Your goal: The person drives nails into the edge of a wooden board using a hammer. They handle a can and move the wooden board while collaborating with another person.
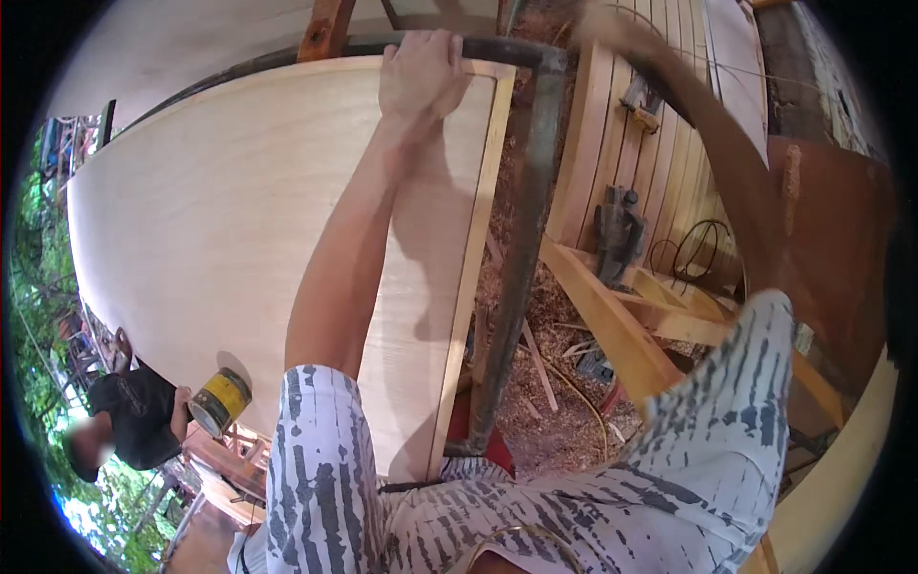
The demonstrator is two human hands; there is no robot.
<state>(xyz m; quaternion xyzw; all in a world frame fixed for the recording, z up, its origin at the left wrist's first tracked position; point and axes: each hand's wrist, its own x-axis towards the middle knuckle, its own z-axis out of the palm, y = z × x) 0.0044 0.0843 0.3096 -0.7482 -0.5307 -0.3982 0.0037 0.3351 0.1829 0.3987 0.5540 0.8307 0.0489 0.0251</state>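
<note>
My left hand (423, 75) lies over the far edge of a wood-framed plywood panel (258, 215), its fingers reaching onto a dark metal frame (539, 151). The panel rests beside that frame, its pale wooden edge strip running down towards my body. My right arm stretches up and to the right, past the metal frame. My right hand (602, 29) is blurred near the top, close to the end of a stack of wooden boards (584, 143); whether it holds anything is unclear.
Power tools (620, 229) and a looped cable (692, 251) lie on the boards. Wooden beams (617, 330) stand below them, over ground strewn with wood shavings (559, 430). At the panel's left, a person in a dark shirt (136, 412) is near a yellow-banded can (222, 402).
</note>
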